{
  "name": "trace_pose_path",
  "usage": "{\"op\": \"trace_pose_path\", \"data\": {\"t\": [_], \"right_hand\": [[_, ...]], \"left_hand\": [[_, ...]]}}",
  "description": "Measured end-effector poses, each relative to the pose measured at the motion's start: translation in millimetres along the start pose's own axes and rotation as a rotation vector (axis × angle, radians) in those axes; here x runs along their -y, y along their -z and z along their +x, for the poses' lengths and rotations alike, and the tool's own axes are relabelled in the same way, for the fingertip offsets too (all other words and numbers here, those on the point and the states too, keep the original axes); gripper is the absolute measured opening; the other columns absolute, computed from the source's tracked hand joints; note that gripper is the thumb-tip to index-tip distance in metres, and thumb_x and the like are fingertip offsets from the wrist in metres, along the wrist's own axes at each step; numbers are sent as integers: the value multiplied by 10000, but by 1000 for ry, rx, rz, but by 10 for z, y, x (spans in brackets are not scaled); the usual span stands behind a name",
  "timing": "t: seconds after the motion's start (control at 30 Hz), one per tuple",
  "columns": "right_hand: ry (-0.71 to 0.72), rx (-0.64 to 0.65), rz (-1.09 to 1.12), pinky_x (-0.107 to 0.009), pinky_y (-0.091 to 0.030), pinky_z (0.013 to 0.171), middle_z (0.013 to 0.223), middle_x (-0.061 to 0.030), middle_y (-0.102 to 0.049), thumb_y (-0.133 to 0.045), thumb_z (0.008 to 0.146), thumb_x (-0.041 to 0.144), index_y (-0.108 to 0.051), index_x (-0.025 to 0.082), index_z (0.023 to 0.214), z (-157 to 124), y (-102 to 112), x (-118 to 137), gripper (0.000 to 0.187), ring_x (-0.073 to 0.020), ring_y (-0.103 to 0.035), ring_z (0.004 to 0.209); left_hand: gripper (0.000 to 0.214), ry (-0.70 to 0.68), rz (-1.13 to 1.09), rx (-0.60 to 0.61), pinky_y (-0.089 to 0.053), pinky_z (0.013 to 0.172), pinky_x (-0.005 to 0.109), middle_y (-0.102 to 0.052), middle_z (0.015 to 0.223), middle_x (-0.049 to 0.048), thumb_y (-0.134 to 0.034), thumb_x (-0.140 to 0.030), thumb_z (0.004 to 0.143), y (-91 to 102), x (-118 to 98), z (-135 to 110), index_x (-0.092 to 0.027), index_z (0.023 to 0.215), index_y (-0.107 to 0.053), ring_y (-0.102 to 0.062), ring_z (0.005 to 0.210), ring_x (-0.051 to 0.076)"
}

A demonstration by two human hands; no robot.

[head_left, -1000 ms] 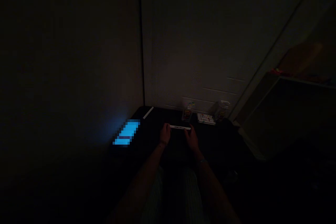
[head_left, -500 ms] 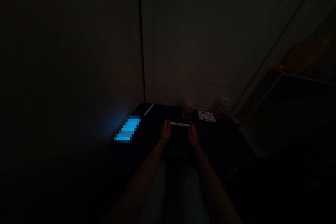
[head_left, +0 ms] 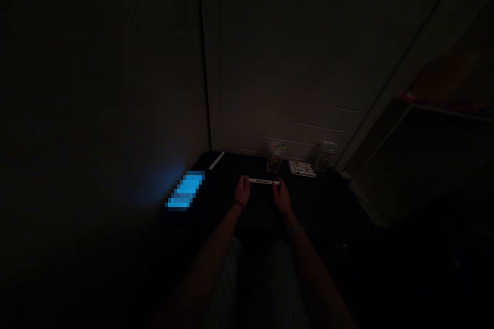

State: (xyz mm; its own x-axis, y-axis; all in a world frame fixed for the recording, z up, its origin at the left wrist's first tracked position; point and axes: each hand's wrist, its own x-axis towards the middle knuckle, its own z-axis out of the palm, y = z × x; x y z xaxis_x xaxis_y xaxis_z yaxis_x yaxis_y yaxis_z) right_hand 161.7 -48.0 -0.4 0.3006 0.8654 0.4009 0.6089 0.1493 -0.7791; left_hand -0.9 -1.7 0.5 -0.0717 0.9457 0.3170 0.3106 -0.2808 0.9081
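White stick (head_left: 264, 181) between both hands; blue screen (head_left: 186, 190) left, packets (head_left: 303, 168) behind

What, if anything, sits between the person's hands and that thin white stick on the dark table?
Nothing visible does. The left hand and the right hand each already grip one end of the thin white stick, held level over the dark table. The room is very dim, so small details are hard to make out.
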Motion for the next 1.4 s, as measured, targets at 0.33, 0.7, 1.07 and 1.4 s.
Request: {"op": "trace_pose_path", "data": {"t": [0.33,0.7,1.07,1.4], "right_hand": [[-28,-17,-1,-285,-370,848,1111,-59,-521,-296,835,411,-443,202,1133,14,8,10,393,-154,-494,994],[-57,-1,-9,-268,-402,773,1032,-50,-554,-391,785,448,-452,208,1114,-1,40,62,411,-155,-532,893],[-28,-19,-18,-280,-365,847,1122,-60,-508,-327,822,427,-425,200,1144,-6,18,19,406,-155,-488,997],[-39,-13,28,-270,-392,793,1011,-40,-562,-314,822,400,-481,212,1070,4,28,31,353,-148,-525,911]], "left_hand": [[233,16,-7,12,-341,522,193,-491,596,-33,-311,-349,813,12,-57,-14,-188,836,-477,-442,518,78],[214,23,1,28,-337,506,192,-501,594,-33,-322,-332,809,32,-132,-32,-186,825,-477,-445,506,76],[213,24,-4,28,-334,517,193,-500,595,-32,-327,-334,806,20,-113,-24,-188,820,-481,-445,521,78],[229,39,-13,20,-334,519,194,-501,589,-32,-320,-353,803,34,-128,-31,-191,799,-483,-446,512,80]]}}
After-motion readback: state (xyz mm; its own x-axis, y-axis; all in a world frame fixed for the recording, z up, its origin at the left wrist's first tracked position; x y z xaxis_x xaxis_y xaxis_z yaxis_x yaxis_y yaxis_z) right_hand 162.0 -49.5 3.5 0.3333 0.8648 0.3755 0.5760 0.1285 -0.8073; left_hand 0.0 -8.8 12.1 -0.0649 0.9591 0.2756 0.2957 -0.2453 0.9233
